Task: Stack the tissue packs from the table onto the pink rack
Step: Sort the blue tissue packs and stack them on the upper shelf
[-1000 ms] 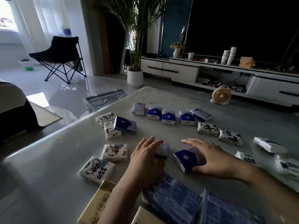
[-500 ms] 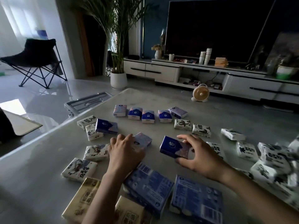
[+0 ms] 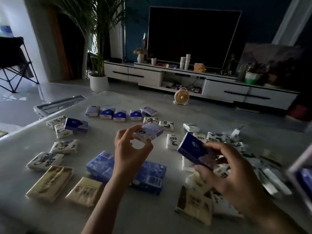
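Right now each hand holds a pack above the tabletop (image 3: 121, 218): the left hand (image 3: 131, 153) pinches a pale lilac tissue pack (image 3: 151, 131) by its near end, the right hand (image 3: 236, 178) curls round a dark blue tissue pack (image 3: 193, 149). Both grips look shallow, so a quick swing could drop one into the loose heap (image 3: 217, 136) at right; the pink rack is not plainly visible.

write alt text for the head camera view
A person's left hand pinches a pale lilac tissue pack and the right hand grips a dark blue tissue pack above a grey table strewn with more packs. A dark television stands behind.
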